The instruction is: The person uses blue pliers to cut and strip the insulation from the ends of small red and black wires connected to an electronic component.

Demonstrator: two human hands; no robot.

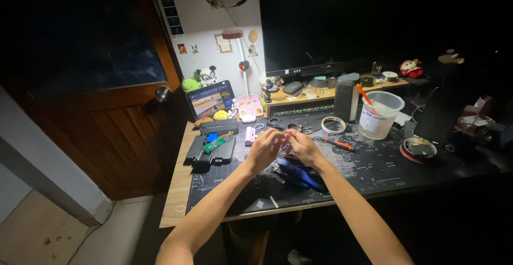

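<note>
Pinching a tiny, blurred part between both hands.

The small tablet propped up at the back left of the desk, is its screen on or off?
On. The tablet shows a lit, colourful picture, while the big monitor beside it is dark. Both hands, left and right, are nowhere near it.

The desk shows pale, smooth wood along its near left edge, under a matt dark mat printed with fine pale lines. Far right stands a translucent plastic tub, faintly glossy. The door at left is reddish-brown wood with grooved panels and a shiny metal knob. The monitor screen is glossy black. A plush panda looks soft and furry.
</note>
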